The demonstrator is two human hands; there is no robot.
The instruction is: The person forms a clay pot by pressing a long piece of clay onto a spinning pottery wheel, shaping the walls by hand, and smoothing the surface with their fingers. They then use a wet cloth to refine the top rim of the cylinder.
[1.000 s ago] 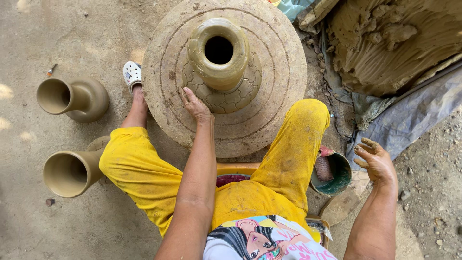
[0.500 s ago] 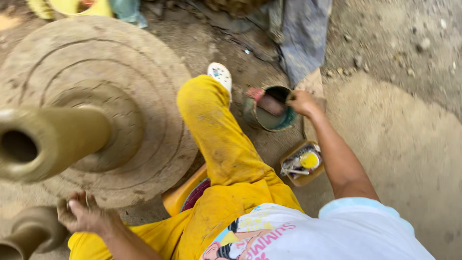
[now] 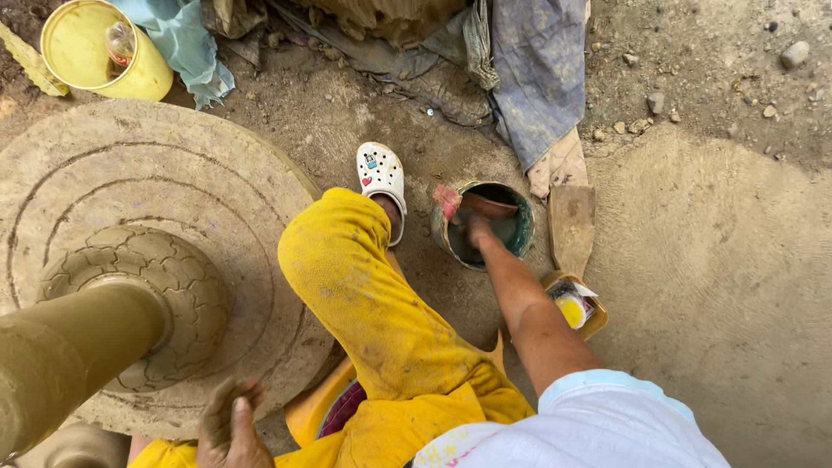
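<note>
I sit on the ground in yellow trousers (image 3: pixel 364 303) beside a large round clay-caked potter's wheel (image 3: pixel 173 217). A tall wet clay vessel (image 3: pixel 61 355) stands on the wheel's cracked centre pad, leaning toward the camera at lower left. My left hand (image 3: pixel 230 429), muddy and blurred, rests at the wheel's near rim with fingers loosely apart. My right hand (image 3: pixel 478 230) reaches into a small green bucket (image 3: pixel 520 230) on the ground to my right; its fingers are hidden inside, next to a pink rag (image 3: pixel 448 201) on the rim.
A white clog (image 3: pixel 381 178) is on my right foot by the bucket. A small open box with a yellow item (image 3: pixel 576 305) lies beside my forearm. A yellow tub (image 3: pixel 95 52), cloths (image 3: pixel 529 78) and a wooden board (image 3: pixel 570 227) lie at the back. Another clay pot (image 3: pixel 74 446) is at bottom left.
The view has swung right and down. My right hand went from the bucket's rim down into the bucket. My left hand stays at the wheel's near edge.
</note>
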